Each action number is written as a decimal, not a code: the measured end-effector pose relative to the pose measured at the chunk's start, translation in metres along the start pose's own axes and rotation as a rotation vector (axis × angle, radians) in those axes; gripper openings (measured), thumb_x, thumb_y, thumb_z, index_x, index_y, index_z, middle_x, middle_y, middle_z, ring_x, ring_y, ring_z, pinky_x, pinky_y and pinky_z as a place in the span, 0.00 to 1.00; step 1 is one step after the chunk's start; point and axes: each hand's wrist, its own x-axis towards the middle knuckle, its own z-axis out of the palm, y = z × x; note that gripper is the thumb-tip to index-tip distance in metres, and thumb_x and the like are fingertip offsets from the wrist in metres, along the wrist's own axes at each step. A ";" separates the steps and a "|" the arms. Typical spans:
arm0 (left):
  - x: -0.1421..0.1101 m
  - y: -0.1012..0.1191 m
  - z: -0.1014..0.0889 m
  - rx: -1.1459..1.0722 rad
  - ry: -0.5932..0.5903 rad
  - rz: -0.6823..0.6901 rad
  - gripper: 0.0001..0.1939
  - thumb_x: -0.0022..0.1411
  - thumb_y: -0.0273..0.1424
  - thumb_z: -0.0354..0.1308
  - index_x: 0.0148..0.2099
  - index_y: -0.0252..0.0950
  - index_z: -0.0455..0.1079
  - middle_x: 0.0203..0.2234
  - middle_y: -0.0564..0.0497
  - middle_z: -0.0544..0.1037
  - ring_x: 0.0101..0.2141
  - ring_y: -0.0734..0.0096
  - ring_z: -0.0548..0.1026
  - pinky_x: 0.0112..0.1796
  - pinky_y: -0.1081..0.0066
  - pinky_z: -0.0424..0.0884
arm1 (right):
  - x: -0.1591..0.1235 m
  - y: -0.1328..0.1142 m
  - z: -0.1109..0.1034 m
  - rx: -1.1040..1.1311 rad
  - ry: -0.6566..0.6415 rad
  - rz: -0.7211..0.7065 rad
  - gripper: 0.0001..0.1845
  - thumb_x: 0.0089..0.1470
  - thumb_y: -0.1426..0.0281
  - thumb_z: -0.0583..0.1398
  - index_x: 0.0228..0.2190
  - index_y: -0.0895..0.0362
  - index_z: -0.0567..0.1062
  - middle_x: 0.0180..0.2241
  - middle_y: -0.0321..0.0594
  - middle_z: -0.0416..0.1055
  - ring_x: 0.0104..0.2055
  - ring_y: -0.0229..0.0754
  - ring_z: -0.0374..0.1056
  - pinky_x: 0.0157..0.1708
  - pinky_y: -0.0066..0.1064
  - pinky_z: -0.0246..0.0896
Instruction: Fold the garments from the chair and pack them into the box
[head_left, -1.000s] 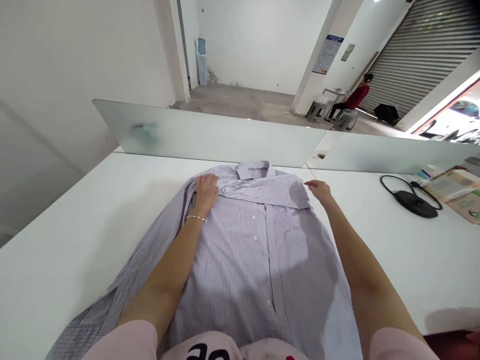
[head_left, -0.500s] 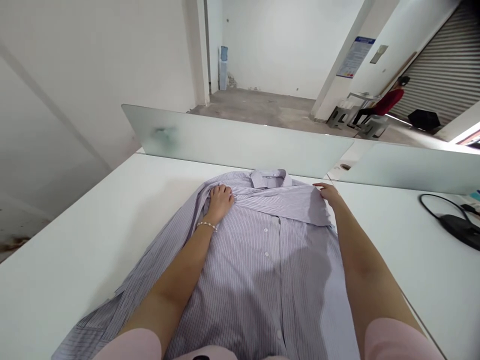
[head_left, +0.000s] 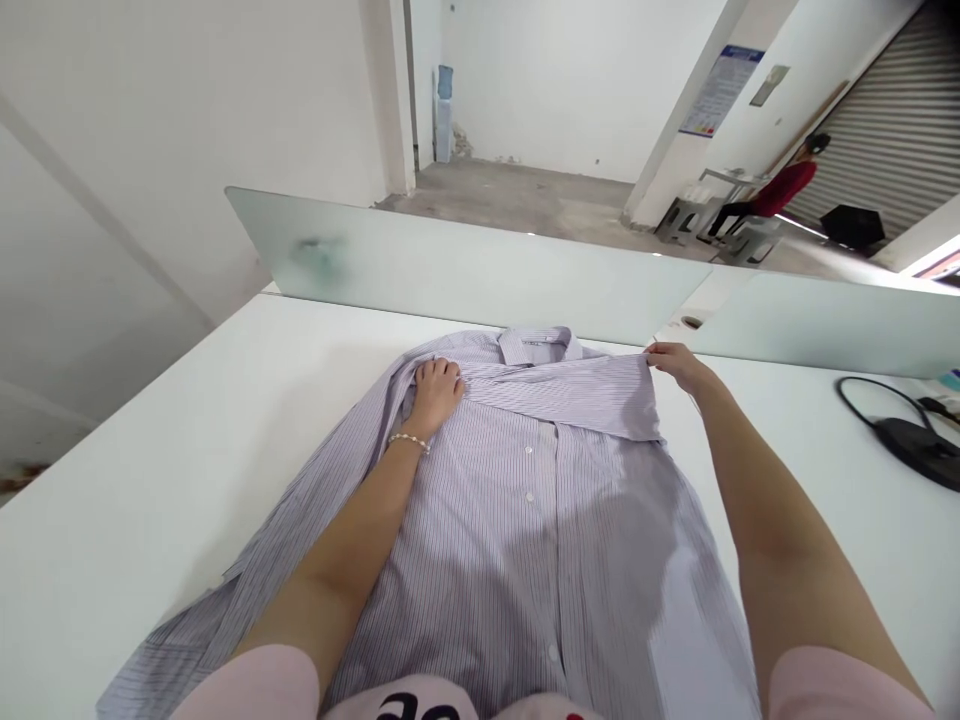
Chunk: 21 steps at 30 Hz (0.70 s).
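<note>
A pale purple striped button-up shirt (head_left: 517, 540) lies face up on the white table (head_left: 150, 470), collar away from me. One sleeve (head_left: 570, 392) is folded across the chest below the collar. My left hand (head_left: 435, 392) rests on the shirt near the left shoulder, fingers curled and pressing the cloth; a bead bracelet is on the wrist. My right hand (head_left: 675, 364) pinches the far corner of the folded sleeve at the right shoulder.
A frosted glass divider (head_left: 465, 270) runs along the table's far edge. A black cable and flat black base (head_left: 907, 440) lie at the right. Far behind, a person in red (head_left: 780, 190) sits by grey stools near a roller shutter.
My right hand has slid outward and away to the sleeve's far corner and pinched it. The left hand stays on the shoulder. The camera view shifted slightly.
</note>
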 end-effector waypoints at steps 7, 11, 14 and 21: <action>0.000 -0.001 0.001 -0.032 -0.012 0.001 0.09 0.69 0.30 0.49 0.46 0.36 0.70 0.45 0.41 0.73 0.48 0.50 0.67 0.52 0.52 0.60 | -0.006 0.001 0.002 -0.331 0.046 0.081 0.11 0.53 0.70 0.56 0.30 0.62 0.77 0.32 0.51 0.74 0.41 0.52 0.69 0.47 0.45 0.61; 0.000 -0.001 0.001 -0.030 -0.010 0.018 0.09 0.68 0.30 0.49 0.46 0.36 0.70 0.45 0.41 0.73 0.48 0.50 0.67 0.53 0.52 0.61 | -0.017 -0.003 0.008 -0.465 0.176 0.045 0.21 0.61 0.69 0.50 0.47 0.69 0.74 0.49 0.66 0.69 0.53 0.62 0.64 0.56 0.60 0.48; -0.001 0.000 0.001 -0.026 0.000 0.019 0.10 0.69 0.30 0.49 0.46 0.36 0.70 0.46 0.41 0.72 0.48 0.50 0.67 0.53 0.52 0.61 | -0.033 -0.019 0.030 -0.485 0.261 -0.059 0.26 0.65 0.65 0.48 0.58 0.68 0.66 0.59 0.68 0.59 0.60 0.63 0.59 0.59 0.61 0.46; 0.002 -0.002 0.000 -0.083 -0.018 -0.001 0.10 0.69 0.32 0.50 0.48 0.36 0.69 0.48 0.41 0.71 0.51 0.51 0.66 0.54 0.53 0.61 | -0.092 -0.041 0.113 -0.452 0.028 -0.258 0.29 0.68 0.58 0.42 0.63 0.55 0.62 0.66 0.51 0.55 0.68 0.52 0.51 0.64 0.57 0.47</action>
